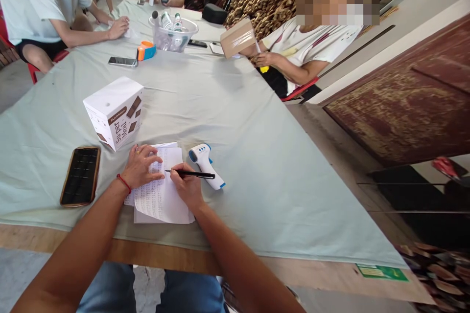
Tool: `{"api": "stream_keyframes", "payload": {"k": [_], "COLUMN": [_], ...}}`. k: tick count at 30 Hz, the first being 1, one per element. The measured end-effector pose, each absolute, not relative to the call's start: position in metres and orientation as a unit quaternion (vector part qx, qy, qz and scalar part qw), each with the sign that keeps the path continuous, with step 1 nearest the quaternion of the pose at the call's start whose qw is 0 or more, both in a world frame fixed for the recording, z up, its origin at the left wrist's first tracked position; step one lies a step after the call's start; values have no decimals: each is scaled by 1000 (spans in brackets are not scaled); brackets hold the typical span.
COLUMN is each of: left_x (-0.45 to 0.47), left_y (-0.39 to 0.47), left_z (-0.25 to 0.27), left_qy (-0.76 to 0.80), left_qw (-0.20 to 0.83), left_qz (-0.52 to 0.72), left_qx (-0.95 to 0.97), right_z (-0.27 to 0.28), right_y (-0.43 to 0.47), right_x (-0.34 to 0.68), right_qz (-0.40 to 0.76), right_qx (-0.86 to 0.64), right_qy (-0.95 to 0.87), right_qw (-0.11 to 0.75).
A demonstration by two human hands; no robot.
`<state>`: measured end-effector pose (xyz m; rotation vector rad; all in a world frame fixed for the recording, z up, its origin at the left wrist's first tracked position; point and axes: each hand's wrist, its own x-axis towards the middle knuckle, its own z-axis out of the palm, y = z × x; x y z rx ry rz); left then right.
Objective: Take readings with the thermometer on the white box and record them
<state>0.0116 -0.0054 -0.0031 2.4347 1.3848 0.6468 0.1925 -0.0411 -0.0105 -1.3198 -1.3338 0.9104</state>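
Pen in one hand, paper pinned with the other

So the black pen (203, 175) sits over the stack of written sheets (161, 200), right by the near edge of the counter (279, 181). The right hand (187, 188) has a narrow grip on it, pinched low near the tip, I'd guess because that gives the most control for small writing. Can't tell if the tip is actually touching paper.

The left hand (141, 166) isn't gripping anything: fingers loosely spread, resting across the sheets' upper left. Probably a paperweight, since the stack looks loose and the top page curls at the bottom.

Just right of the pages there's a white and blue handheld thermometer (206, 164) (looks like one anyway), lying on its side within easy reach. Left of the forearm is a dark phone (80, 176) lying flat, clear of the writing arm. The white box (115, 107) stands upright beyond the left hand, clear of the paper.

Further out, a clear tub (171, 41) corrals some bottles (177, 23), likely so they don't roll.
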Motion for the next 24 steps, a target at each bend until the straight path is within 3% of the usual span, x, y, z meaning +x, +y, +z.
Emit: {"api": "stream_keyframes", "payload": {"k": [24], "left_x": [12], "left_y": [-5], "left_z": [-3], "left_qy": [477], "left_qw": [132], "left_qz": [226], "left_qx": [839], "right_z": [-10], "right_y": [-42], "right_x": [192], "right_qz": [362], "right_qx": [-553], "right_qy": [-551], "right_qw": [510]}}
